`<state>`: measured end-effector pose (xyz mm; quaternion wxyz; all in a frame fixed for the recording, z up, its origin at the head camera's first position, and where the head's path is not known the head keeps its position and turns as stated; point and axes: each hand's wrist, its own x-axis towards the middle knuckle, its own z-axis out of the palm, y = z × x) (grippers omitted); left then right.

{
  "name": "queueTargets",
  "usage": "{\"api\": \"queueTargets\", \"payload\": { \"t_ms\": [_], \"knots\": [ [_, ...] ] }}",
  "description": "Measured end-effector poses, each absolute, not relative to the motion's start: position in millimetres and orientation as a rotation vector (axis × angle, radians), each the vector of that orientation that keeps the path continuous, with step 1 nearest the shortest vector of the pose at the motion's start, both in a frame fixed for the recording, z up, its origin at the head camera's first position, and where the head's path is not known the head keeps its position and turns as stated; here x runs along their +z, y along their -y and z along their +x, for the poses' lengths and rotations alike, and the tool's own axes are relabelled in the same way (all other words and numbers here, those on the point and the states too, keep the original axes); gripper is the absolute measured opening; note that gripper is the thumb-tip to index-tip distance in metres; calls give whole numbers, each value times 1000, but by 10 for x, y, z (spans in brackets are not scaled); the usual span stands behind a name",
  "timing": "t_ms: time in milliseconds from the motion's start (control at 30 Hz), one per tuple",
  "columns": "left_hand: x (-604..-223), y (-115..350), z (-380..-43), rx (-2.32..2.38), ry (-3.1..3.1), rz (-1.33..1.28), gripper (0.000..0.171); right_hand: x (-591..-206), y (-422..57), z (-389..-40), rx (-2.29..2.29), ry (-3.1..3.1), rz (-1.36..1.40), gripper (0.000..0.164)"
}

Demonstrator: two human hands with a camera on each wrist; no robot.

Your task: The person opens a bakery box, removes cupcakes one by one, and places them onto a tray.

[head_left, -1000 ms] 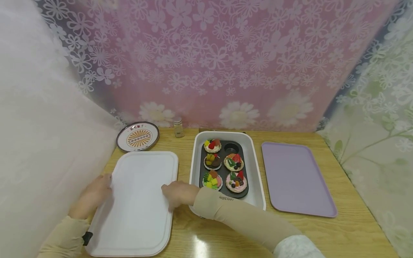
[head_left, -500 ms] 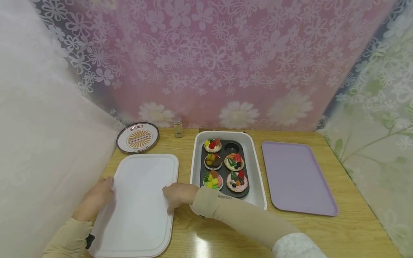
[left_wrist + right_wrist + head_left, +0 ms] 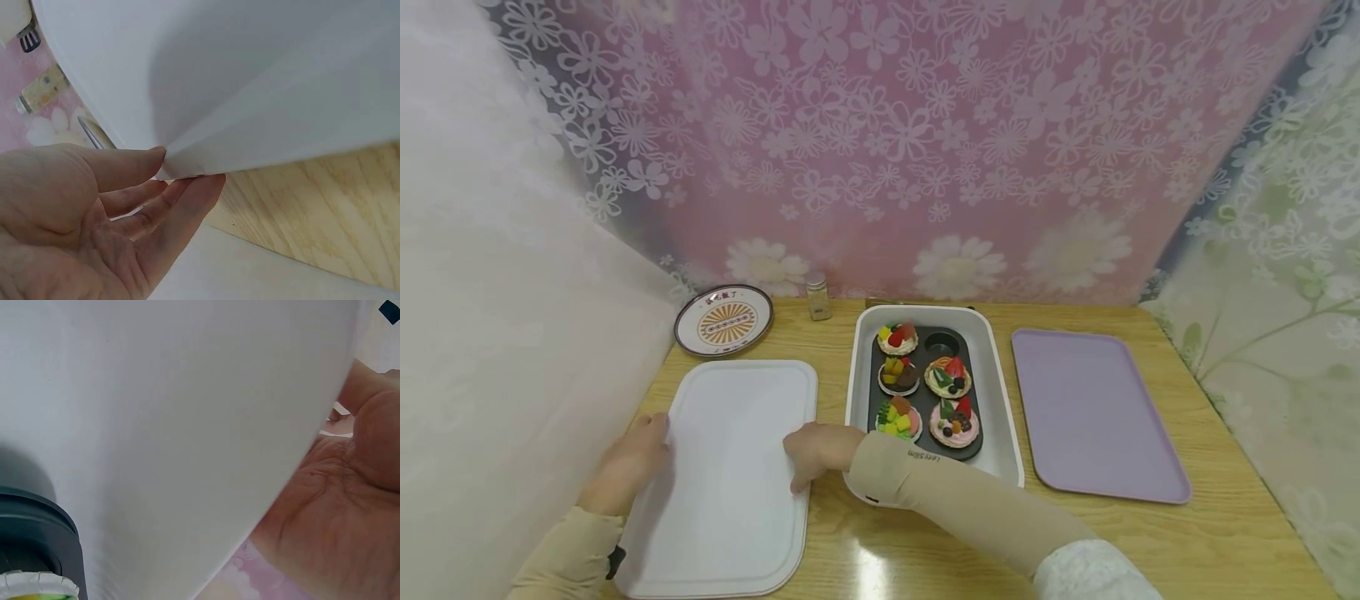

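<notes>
A white rectangular tray (image 3: 730, 475) with rounded corners lies at the left of the wooden table. My left hand (image 3: 627, 462) is at its left edge. In the left wrist view, the thumb rests on the rim and the fingers (image 3: 194, 206) lie underneath, pinching it. My right hand (image 3: 822, 454) holds the right edge; its fingertips are hidden in the right wrist view, where the palm (image 3: 337, 506) shows past a white container wall. Under my right forearm stands the white deep container (image 3: 1011, 454), with a dark muffin pan (image 3: 917, 367) of several fruit tarts (image 3: 955, 423).
A lilac tray (image 3: 1101, 417) lies at the right of the table. Behind the white tray are a round patterned plate (image 3: 725, 321) and a small spice jar (image 3: 817, 297). Curtains (image 3: 925, 167) enclose the back and sides. One pan cup (image 3: 942, 344) holds no tart.
The white tray has shifted slightly toward me, away from the plate, with both hands staying on its edges. The container and tarts stay in place.
</notes>
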<state>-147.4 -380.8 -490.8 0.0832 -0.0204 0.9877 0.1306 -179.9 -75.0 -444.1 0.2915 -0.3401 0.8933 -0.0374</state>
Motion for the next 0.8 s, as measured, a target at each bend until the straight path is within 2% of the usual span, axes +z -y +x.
{"api": "queueTargets", "payload": {
  "t_ms": [167,400,467,800],
  "knots": [
    [-4912,3733,-1477,366,-2982,-51,38,-4421,708,-1789,-90,-2402,-931,48],
    [-4874,3645,-1510,325,-3096,0,24,-4240,551,-1889,-215,-2438,-915,71],
    [-4840,3613,-1543,304,-3162,28,23,-4181,478,-1954,-249,-2465,-950,73],
    [-4614,3305,-1828,304,-3269,159,40,-3842,-116,-2374,-343,-2648,-1053,80]
  ]
}}
